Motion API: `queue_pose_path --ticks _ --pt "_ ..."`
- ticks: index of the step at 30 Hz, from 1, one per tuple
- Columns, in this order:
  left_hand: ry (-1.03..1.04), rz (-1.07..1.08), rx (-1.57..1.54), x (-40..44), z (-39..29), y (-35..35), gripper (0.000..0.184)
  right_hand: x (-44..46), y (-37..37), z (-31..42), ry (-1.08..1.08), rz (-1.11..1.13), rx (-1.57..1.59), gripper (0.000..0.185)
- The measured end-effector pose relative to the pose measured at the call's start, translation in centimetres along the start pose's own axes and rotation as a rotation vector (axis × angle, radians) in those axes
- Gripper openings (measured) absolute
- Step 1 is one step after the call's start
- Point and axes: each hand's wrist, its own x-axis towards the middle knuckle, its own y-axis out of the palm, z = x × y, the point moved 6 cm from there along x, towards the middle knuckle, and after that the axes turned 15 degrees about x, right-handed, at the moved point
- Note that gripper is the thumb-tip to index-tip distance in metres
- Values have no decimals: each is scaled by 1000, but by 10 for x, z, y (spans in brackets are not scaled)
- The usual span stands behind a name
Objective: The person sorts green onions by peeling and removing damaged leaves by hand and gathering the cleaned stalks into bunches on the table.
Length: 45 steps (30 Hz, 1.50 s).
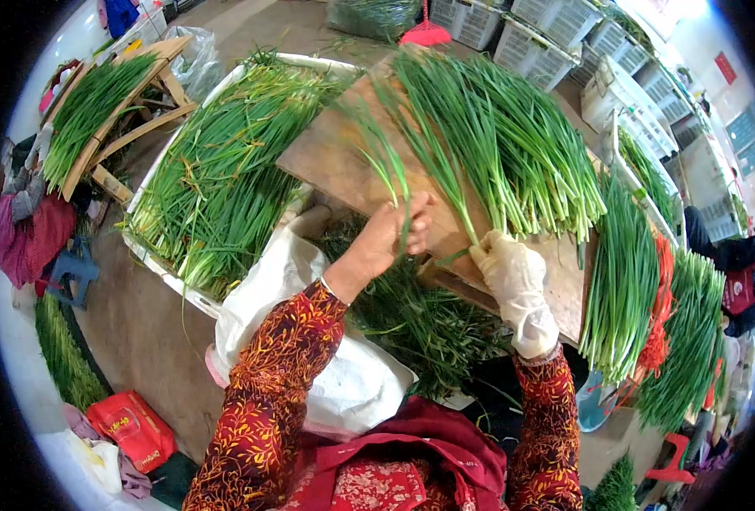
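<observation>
"Hands first: what do you record for the left?"

"Left hand point(392, 232), bare. Fingertips pressed together, pinching a few thin green blades point(385, 160), which trail away over the wooden table point(331, 162)."

"And the right?"

"Right hand point(514, 277), in a loose, pale glove. Fingers closed at the whitish lower end of a slim cluster of stalks point(440, 170). Cluster lies slanting on the table, tips pointing away. (Exact stalk count: cannot tell, they overlap.)"

"Position of the main lot?"

"Large heap of green stalks point(526, 136) on the table, just beside that cluster, to its right. Pale ends on the near side, leafy tips on the far side."

"Left surroundings?"

"White crate point(163, 271) by the table's left corner, filled with loose greens point(228, 162), some blades yellowed. White sack point(356, 383) beside the patterned left sleeve point(263, 400). Dark leaves point(428, 319) below the table's near edge."

"Right surroundings?"

"One bundle of stalks point(620, 281) at the table's right edge, red strands point(658, 315) next to it, a further bundle point(688, 341) past those."

"Far side?"

"Red dustpan point(426, 34) beyond the table; stacked white crates point(535, 53) to its right."
</observation>
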Motion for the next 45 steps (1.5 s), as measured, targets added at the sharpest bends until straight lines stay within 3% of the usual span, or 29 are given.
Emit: queue_pose_path --ticks 3,5,6,9,13,17,18,19,21,23,25,29,31,33,37,39,40,45 --pt "56 -11 -18 1 -1 2 28 0 -3 -9 135 -37 254 27" --pt "61 18 -26 3 5 2 30 -9 4 -13 414 97 1030 24" --pt "14 5 9 2 11 7 31 -12 7 -10 372 139 1181 22" --pt "-34 39 17 1 18 22 31 -20 16 1 409 225 1321 21" --pt "-39 105 25 3 23 24 36 -26 24 10 379 250 1381 21" --pt "-50 38 33 3 23 23 26 -25 31 8 335 224 1287 25" --pt "-51 39 34 2 21 25 26 -21 21 12 251 141 1083 27" --pt "-60 7 154 0 19 26 23 -19 21 16 252 139 1082 27" --pt "-68 -20 276 -1 19 25 21 -13 5 17 180 -103 965 29" --pt "-7 118 312 -2 20 29 18 -6 0 19 153 -139 905 29" --pt "0 99 329 -3 18 29 17 -1 -8 25 -10 -238 626 24" --pt "-48 78 448 -1 23 24 18 5 11 3 51 -211 997 21" --pt "-29 55 542 -2 22 24 18 1 12 5 187 -149 978 23" --pt "-18 59 604 0 23 26 18 1 15 2 25 -262 886 23" --pt "-26 5 650 -1 23 23 18 -4 4 4 -5 -329 821 22" --pt "-22 -6 644 -1 21 23 19 -8 14 0 289 -187 1255 19" --pt "10 -17 598 -2 18 24 20 -10 14 3 261 -152 1457 17" --pt "-4 2 560 0 23 22 22 -10 13 -10 178 -250 1388 15"
